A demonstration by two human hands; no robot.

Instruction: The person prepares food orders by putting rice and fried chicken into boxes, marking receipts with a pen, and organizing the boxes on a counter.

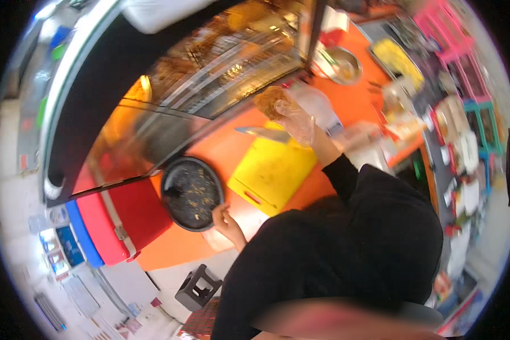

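In a clear plastic glove, my right hand (293, 120) grips a golden-brown breaded fried chicken piece (273, 101) at the front edge of a glass display case. Below it, a broad knife blade (264, 134) lies across the far end of a yellow cutting board (275, 173); its handle is hidden. My left hand (228, 224) is bare, its fingers bent and closed on the near right rim of a round black tray (190, 228). Scattered crumbs lie in that tray.
A lit display case (232, 85) with wire racks borders the orange counter (170, 249). A red cooler box (116, 221) stands at left, a steel bowl (354, 59) at the far right. Pink baskets (445, 28) and a yellow-filled tray (399, 59) are farther right. A dark stool (198, 288) is below.
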